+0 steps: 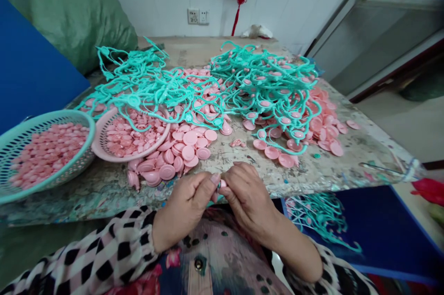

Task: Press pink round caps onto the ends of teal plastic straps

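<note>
One small pink plastic piece [222, 184] is pinched at lower centre of the frame between the fingertips of the left hand [185, 207] and the right hand [248, 198], both held close together over the near edge of the worn, paint-spattered surface [298, 177] (a trace of teal shows at the piece; detail too small to confirm). Just beyond the hands lies a heap of loose pink discs [173, 156]. Tangled teal plastic runners [263, 77] with pink discs attached cover the upper centre of the surface. At left, a shallow pink dish [138, 158] and a teal-rimmed perforated basket [62, 117] both hold pink pieces. At lower right, a blue board [367, 225] carries a further teal runner [319, 221].
</note>
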Available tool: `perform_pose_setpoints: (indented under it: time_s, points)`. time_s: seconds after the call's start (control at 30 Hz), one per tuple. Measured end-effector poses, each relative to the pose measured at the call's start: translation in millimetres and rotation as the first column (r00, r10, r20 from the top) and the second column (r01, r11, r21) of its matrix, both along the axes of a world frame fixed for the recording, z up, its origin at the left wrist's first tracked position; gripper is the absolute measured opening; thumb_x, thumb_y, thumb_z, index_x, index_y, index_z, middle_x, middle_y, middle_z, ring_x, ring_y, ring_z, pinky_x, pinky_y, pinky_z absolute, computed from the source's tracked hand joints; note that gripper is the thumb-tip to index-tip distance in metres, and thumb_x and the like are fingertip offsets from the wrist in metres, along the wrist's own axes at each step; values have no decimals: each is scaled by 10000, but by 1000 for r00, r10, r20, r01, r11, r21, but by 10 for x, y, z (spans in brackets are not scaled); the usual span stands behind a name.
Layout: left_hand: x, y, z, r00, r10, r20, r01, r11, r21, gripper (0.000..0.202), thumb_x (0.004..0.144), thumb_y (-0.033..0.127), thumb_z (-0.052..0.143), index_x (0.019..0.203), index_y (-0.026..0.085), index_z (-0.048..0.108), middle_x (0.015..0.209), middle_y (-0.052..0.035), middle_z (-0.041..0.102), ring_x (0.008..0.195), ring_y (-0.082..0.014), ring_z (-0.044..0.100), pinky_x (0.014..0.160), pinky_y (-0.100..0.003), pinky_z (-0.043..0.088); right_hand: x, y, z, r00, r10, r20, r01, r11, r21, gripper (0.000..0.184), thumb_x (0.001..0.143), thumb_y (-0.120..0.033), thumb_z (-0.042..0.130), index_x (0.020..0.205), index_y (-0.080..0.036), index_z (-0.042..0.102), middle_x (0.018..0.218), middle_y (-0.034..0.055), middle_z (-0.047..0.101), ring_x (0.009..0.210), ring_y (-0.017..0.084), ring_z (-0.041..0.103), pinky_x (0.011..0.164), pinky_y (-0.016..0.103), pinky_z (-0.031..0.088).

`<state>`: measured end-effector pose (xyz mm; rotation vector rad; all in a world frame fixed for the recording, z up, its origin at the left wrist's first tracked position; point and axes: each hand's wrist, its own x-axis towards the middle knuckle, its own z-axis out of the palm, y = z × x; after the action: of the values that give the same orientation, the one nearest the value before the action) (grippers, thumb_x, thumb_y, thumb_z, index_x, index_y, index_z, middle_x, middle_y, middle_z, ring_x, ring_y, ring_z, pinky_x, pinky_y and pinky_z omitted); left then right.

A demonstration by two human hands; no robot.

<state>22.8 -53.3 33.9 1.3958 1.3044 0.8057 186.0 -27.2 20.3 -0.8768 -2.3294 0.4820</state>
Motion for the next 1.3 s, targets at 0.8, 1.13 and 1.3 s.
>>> perform_pose_setpoints:
  time_s: [0.8, 1.13, 1.3]
  points:
    - [146, 20, 60, 984, 79, -162, -26, 951, 308, 405, 969, 292, 311, 599, 173, 423, 556, 38, 445, 531, -89, 386, 543, -241, 294, -38, -47, 116, 987, 31, -155, -60, 980, -191, 221, 957, -219, 337, 777, -193, 463, 724, 28, 504, 714, 176, 466, 695, 319, 392]
    - [0, 93, 52, 998, 2, -59, 6, 990, 144, 410, 958, 405, 326, 622, 184, 400, 573, 49, 375, 552, -99, 359, 539, -237, 299, -31, -82, -46, 998, 20, -67, -30, 989, -148, 255, 979, -259, 313, 792, -176, 465, 729, 32, 491, 721, 178, 431, 741, 355, 359]
    - [-97, 62, 21, 997, -70, -12, 71, 996, 62, 374, 956, 414, 342, 691, 178, 461, 650, 39, 435, 630, -107, 423, 615, -227, 351, 3, -101, -69, 993, -44, -107, 25, 983, -181, 255, 985, -254, 309, 820, -182, 489, 735, 22, 497, 728, 171, 439, 729, 332, 358]
